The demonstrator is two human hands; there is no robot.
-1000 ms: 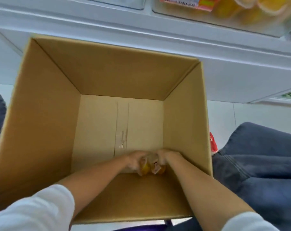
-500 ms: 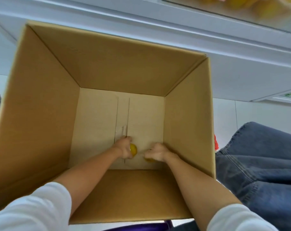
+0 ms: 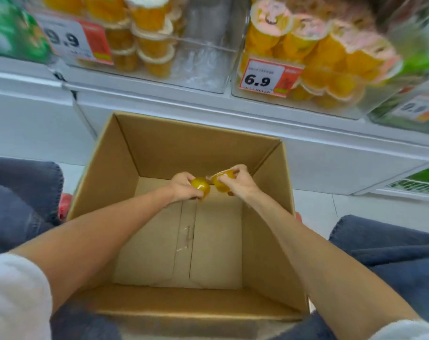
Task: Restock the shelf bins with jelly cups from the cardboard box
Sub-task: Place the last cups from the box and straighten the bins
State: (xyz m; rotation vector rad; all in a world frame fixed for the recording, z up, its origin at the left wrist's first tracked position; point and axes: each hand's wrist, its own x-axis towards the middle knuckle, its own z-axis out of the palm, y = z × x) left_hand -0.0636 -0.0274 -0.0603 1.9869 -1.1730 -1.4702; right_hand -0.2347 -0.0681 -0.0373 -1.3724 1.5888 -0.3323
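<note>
Head view: the left hand is curled round one jelly cup, held above the floor of the cardboard box. Just right of those fingers, a second jelly cup is pinched at its rim by the right hand. The cups are nearly touching; a knock between them, or a loose rim pinch, could cause a drop into the box. Counted: two hands, two held cups, one box, no cups seen on its floor, two orange-stocked shelf bins beyond the fingertips.

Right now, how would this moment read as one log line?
left hand: holds left cup | right hand: holds right cup | box: visible floor bare | bins: hold orange cups
</note>
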